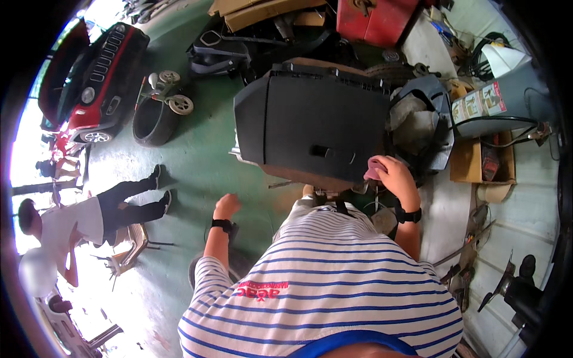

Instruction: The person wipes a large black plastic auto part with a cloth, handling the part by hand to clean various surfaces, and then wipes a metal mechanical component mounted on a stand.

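My right hand (388,172) grips a pink pad or cloth (374,167) at the lower right corner of a large black panel (307,119). The panel lies on a brown board, with a recessed slot near its lower middle. My left hand (227,206) hangs below and left of the panel, apart from it; its fingers are blurred, so their state is unclear.
Left are a black-and-red car (98,83), a tire (146,128) with a small wheeled toy, and another person (77,224) near a chair. Black parts and cardboard lie beyond the panel. Right stand a grey cylinder (513,101) and an open box (462,167).
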A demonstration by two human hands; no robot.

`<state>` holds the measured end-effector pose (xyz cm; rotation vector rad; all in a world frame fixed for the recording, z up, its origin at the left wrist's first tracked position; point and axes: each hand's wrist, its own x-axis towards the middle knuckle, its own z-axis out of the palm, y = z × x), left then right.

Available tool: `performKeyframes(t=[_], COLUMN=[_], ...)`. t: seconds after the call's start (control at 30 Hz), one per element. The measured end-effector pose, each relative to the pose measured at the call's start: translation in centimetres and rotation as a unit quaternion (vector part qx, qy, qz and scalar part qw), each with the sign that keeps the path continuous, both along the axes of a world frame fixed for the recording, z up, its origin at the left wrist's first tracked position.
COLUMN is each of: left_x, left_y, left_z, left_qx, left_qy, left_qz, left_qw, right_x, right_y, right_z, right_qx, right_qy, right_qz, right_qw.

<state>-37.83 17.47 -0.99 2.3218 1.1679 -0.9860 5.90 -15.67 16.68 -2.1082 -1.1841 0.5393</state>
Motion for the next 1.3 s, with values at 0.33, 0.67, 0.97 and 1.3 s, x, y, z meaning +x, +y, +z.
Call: performKeyframes(t=[0.33, 0.67, 0.97, 1.3], left_x=[25.4, 31.5, 41.3, 40.7], left_y=[-9.4, -3.0, -2.6, -4.5], left_z=[16.0, 18.7, 14.2, 9.2], left_qx=[-0.052, -0.06, 0.233, 0.327], left_qy=[-0.588, -0.596, -0.632, -0.538], left_qz=[-0.171, -0.089, -0.227, -0.291], left_qw=[0.789, 0.796, 0.704, 0.72], right_x=[-2.0, 7.1, 10.0, 8.7], right_y=[6.5, 6.9, 14.0, 14.6], right_z=[6.6, 1.1, -3.0, -8.3], right_qx=[0.142, 0.166, 0.096, 0.07], right_qy=[0.119, -0.082, -0.346, -0.385], right_qz=[0.075, -0.094, 0.027, 0.025], right_qw=[0.98, 0.978, 0.933, 0.92])
